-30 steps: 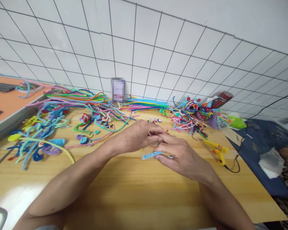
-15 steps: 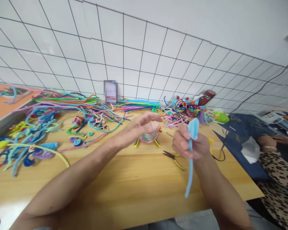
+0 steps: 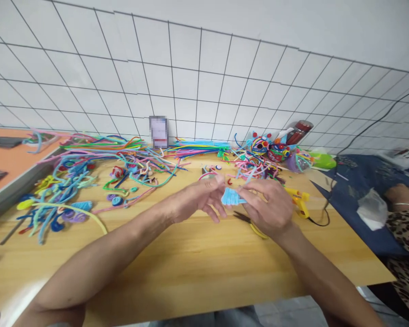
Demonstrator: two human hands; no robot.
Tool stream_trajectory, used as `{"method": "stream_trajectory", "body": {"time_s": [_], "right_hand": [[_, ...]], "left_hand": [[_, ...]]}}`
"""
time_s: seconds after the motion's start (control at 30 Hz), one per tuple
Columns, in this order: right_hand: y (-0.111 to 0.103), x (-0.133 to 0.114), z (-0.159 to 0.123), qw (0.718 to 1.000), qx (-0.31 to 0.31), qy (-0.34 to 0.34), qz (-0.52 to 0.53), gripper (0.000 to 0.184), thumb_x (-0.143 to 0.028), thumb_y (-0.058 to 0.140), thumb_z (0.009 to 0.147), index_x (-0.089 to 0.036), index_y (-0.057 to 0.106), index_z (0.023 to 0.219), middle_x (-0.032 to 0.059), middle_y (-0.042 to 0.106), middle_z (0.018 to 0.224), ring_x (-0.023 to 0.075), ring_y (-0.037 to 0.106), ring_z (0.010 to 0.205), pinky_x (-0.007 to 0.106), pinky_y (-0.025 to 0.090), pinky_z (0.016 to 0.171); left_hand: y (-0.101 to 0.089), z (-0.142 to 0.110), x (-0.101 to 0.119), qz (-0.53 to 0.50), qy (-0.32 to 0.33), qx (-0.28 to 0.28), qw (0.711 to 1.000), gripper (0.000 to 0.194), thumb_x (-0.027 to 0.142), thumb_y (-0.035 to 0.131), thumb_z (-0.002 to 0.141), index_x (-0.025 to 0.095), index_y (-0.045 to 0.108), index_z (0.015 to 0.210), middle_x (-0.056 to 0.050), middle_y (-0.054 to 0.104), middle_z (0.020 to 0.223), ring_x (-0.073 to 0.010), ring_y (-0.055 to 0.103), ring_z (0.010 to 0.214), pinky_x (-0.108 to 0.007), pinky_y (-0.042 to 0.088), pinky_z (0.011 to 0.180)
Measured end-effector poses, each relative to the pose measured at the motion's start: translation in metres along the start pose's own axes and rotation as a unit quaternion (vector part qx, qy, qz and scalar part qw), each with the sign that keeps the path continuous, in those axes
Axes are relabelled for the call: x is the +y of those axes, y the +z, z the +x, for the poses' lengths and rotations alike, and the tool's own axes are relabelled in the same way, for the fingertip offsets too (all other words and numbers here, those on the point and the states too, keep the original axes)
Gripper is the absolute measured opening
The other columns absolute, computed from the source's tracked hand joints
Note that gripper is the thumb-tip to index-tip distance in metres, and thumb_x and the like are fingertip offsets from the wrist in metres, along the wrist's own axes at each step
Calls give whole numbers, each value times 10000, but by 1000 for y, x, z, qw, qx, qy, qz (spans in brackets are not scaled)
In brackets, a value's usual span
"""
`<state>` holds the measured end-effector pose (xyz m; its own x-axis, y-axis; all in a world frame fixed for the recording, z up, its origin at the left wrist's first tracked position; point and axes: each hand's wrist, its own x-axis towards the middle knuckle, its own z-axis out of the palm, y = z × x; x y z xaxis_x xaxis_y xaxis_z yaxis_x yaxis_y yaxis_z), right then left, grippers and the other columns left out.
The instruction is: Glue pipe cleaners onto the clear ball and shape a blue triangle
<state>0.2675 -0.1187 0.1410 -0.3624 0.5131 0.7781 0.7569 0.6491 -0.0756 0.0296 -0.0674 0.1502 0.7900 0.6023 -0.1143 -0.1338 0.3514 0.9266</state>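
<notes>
A light-blue pipe cleaner (image 3: 231, 197), bent into a flat zigzag patch, is pinched between the thumb and fingers of my right hand (image 3: 269, 205). My left hand (image 3: 206, 199) is just left of the patch, its fingers spread and holding nothing; whether a fingertip touches the patch I cannot tell. Below my right hand lie cutting pliers (image 3: 254, 227) with yellow handles, partly covered by it. A yellow glue gun (image 3: 299, 202) with a black cord rests to the right of that hand. Behind my left hand, a round clear object is mostly hidden.
Loose pipe cleaners (image 3: 102, 147) run along the tiled wall, near an upright phone (image 3: 159, 131). Coiled and bent pieces (image 3: 64, 209) cover the left side. Colourful pipe-cleaner figures (image 3: 259, 144) and a red-capped bottle (image 3: 300, 131) stand at back right. Beside the table sits a person in a leopard-print sleeve (image 3: 407, 229).
My right hand has turned and moved left, bringing the blue patch close to my left hand. The pipe cleaner's hanging tail no longer shows. My left hand has turned and lowered slightly.
</notes>
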Motion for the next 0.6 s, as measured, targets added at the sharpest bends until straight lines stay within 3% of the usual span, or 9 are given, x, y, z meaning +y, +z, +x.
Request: {"method": "stream_trajectory", "body": {"time_s": [0.07, 0.2, 0.3, 0.4, 0.43, 0.5, 0.6], "right_hand": [[8, 5, -11, 1000, -16, 6, -25, 182, -227, 699, 953, -348, 829, 991, 48, 801, 902, 244, 757, 903, 392, 579, 834], [21, 9, -25, 997, -69, 39, 14, 142, -278, 712, 961, -338, 828, 903, 49, 768, 810, 246, 742, 843, 403, 573, 807], [23, 3, -24, 997, -39, 44, 50, 133, -231, 707, 943, -318, 807, 956, 51, 774, 856, 246, 732, 866, 406, 563, 818], [21, -5, -22, 978, -7, 153, 138, 90, -234, 688, 945, -264, 746, 1007, 47, 765, 878, 218, 709, 820, 374, 563, 777], [20, -7, -22, 958, -23, 214, 189, 78, -258, 668, 961, -250, 728, 1011, 39, 754, 865, 204, 696, 789, 357, 561, 745], [20, -10, -23, 890, -87, 336, 296, 132, -334, 640, 984, -229, 713, 1017, 24, 729, 834, 179, 669, 731, 320, 549, 675], [23, -12, -30, 789, -155, 441, 400, 228, -421, 702, 938, -212, 714, 1030, 18, 724, 825, 162, 663, 714, 288, 545, 644]], "left_hand": [[6, 0, -8, -45, -51, -17, 998, 656, 766, 778, 769, 127, 731, 909, -107, 763, 856, -186, 736, 684, -290, 612, 622], [14, -2, -22, -94, -51, 26, 994, 485, 542, 926, 725, 130, 732, 890, -97, 801, 847, -148, 738, 641, -254, 612, 639], [14, -2, -32, -81, -32, 60, 994, 468, 534, 926, 730, 126, 743, 868, -94, 814, 852, -130, 728, 632, -245, 610, 651], [12, -2, -44, -48, -18, 93, 994, 479, 572, 897, 752, 129, 752, 864, -83, 815, 858, -127, 732, 658, -244, 610, 674], [11, -2, -49, -36, -17, 99, 994, 479, 577, 889, 760, 130, 757, 870, -81, 816, 864, -125, 730, 665, -243, 607, 681], [10, -4, -61, -13, -15, 110, 994, 462, 564, 880, 772, 130, 759, 874, -75, 813, 862, -118, 722, 670, -235, 596, 687], [9, -6, -79, 11, -21, 126, 992, 414, 522, 870, 794, 130, 749, 853, -56, 792, 813, -117, 710, 674, -229, 581, 687]]}}
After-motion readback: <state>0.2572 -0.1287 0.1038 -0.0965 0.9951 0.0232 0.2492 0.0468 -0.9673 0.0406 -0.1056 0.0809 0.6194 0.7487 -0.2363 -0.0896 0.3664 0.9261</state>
